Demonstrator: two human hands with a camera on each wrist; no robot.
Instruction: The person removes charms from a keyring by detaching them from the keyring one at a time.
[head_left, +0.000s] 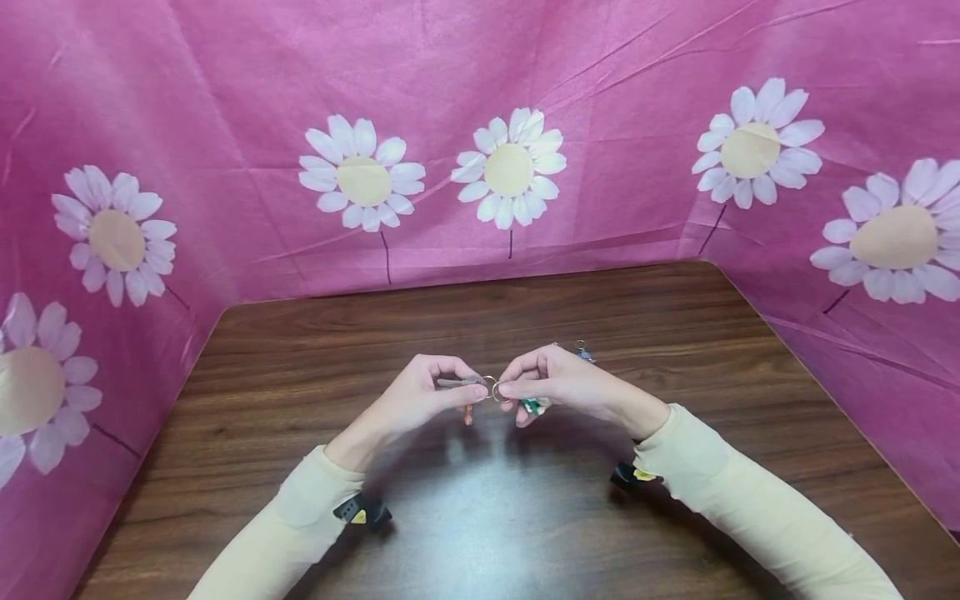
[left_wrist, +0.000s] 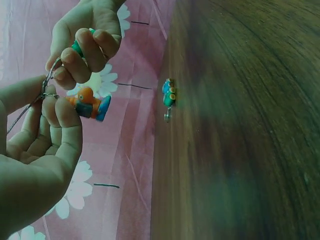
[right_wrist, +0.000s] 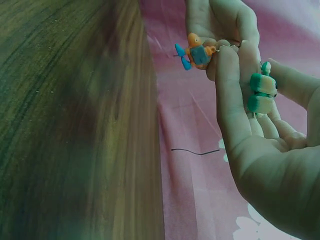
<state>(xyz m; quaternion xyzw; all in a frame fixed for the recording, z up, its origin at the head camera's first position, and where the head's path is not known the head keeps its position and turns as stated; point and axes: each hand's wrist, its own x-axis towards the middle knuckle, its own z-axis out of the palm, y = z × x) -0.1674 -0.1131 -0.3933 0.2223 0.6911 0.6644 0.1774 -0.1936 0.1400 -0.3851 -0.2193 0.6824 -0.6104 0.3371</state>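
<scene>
Both hands meet over the middle of the table at a thin metal key ring (head_left: 490, 383). My left hand (head_left: 429, 393) pinches it between thumb and fingers, and a thin greyish strip (head_left: 452, 383) lies along these fingers. Below them hangs a small orange figure charm (left_wrist: 89, 104) with a dark teal body and blue feet. From the other side my right hand (head_left: 557, 382) pinches the ring at thumb and fingertips. A green and cream charm (right_wrist: 262, 92) hangs inside that hand's palm, partly covered by its fingers in the left wrist view.
Another small charm (left_wrist: 169, 94), blue, green and yellow with a metal ring, lies on the brown wooden table (head_left: 315, 333) beyond my right hand. Pink cloth (head_left: 435, 67) printed with white flowers stands round the table's back and sides.
</scene>
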